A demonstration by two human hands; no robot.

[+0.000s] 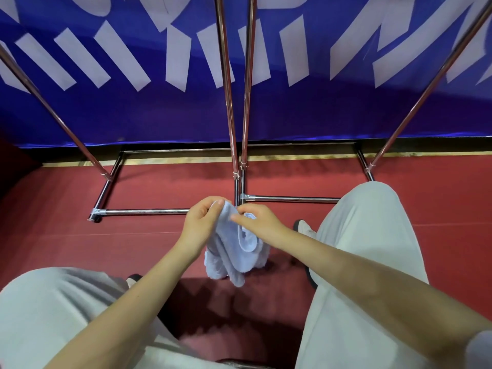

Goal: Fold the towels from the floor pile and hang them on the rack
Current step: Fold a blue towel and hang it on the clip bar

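Observation:
A small light blue towel hangs bunched in front of me above the red floor. My left hand pinches its upper edge between thumb and fingers. My right hand grips the towel just to the right, fingers curled into the cloth. The towel's lower folds dangle below both hands. Two chrome racks stand ahead: the left rack and the right rack, their uprights meeting near the middle. Their top bars are out of view. No floor pile shows.
The racks' base bars lie on the red carpet just beyond my hands. A blue banner with white shapes closes the back. My legs in light grey trousers and my shoes flank the towel.

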